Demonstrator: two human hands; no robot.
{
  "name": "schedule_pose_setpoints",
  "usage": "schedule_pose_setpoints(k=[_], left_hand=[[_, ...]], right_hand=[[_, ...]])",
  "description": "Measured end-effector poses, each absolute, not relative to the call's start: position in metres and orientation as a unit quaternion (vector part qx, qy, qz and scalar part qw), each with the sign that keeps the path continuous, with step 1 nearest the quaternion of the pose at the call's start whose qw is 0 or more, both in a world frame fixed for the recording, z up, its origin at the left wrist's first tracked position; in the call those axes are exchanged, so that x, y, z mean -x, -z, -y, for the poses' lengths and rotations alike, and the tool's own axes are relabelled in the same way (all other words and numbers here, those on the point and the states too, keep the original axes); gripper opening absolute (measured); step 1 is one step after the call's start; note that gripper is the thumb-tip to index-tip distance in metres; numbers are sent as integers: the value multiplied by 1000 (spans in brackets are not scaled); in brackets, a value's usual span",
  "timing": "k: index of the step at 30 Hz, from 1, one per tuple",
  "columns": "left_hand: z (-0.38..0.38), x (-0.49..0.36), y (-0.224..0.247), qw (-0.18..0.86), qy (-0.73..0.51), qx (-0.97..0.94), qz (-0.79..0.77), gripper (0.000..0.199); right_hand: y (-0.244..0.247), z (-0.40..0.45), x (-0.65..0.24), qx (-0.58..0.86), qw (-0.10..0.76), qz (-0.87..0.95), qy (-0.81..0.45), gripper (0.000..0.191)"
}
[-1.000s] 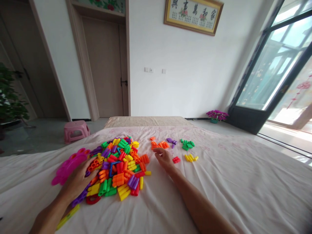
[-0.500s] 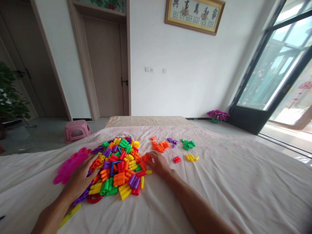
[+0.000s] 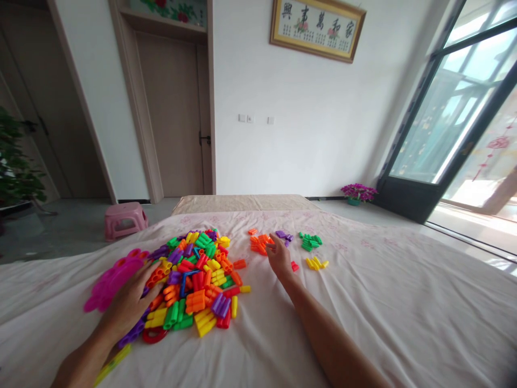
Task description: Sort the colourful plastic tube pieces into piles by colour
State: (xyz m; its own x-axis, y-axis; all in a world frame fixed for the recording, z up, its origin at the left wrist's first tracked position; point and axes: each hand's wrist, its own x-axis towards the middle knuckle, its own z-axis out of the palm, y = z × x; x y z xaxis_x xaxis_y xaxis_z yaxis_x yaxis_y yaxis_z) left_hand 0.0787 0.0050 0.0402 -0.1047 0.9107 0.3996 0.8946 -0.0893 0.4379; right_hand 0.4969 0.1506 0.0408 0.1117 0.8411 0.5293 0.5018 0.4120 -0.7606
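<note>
A big mixed pile of plastic blocks [image 3: 196,280] in red, orange, yellow, green, purple and blue lies on the cloth. My left hand [image 3: 135,291] rests at the pile's left side, fingers apart, touching orange and yellow pieces. My right hand [image 3: 278,254] is at the right edge of a small orange group [image 3: 259,243], its fingers drawn together; whatever they hold is hidden. Around it are a purple group [image 3: 285,236], a green group [image 3: 311,241], a yellow group [image 3: 317,263] and a partly covered red piece [image 3: 294,266].
A magenta plastic piece [image 3: 113,283] lies left of the pile, with a yellow strip [image 3: 113,365] near the front. Beyond the cloth-covered surface [image 3: 363,323] stand a pink stool [image 3: 126,220] and a potted flower [image 3: 358,193].
My right hand has moved from the pile's right edge rightward and away to the small orange group. A single orange piece now shows beside the pile. My left hand stays at the pile.
</note>
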Motion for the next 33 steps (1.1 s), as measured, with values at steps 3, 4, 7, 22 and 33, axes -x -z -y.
schedule_pose_setpoints(k=[3, 4, 7, 22, 33], left_hand=[[-5, -79, -41, 11, -318, -669, -671, 62], [-5, -79, -41, 11, -319, -670, -670, 61], [-6, -78, -39, 11, -315, -673, -669, 61], [-5, -79, -41, 8, -329, -672, -663, 60], [-6, -76, -37, 12, -325, -671, -666, 60]], right_hand=[[-43, -140, -494, 513, 519, 670, -138, 37], [-44, -135, -491, 507, 499, 689, -133, 34], [-49, -116, -480, 471, 413, 768, -132, 29], [-59, -93, -449, 416, 257, 872, -37, 17], [-48, -116, -486, 508, 421, 750, -54, 31]])
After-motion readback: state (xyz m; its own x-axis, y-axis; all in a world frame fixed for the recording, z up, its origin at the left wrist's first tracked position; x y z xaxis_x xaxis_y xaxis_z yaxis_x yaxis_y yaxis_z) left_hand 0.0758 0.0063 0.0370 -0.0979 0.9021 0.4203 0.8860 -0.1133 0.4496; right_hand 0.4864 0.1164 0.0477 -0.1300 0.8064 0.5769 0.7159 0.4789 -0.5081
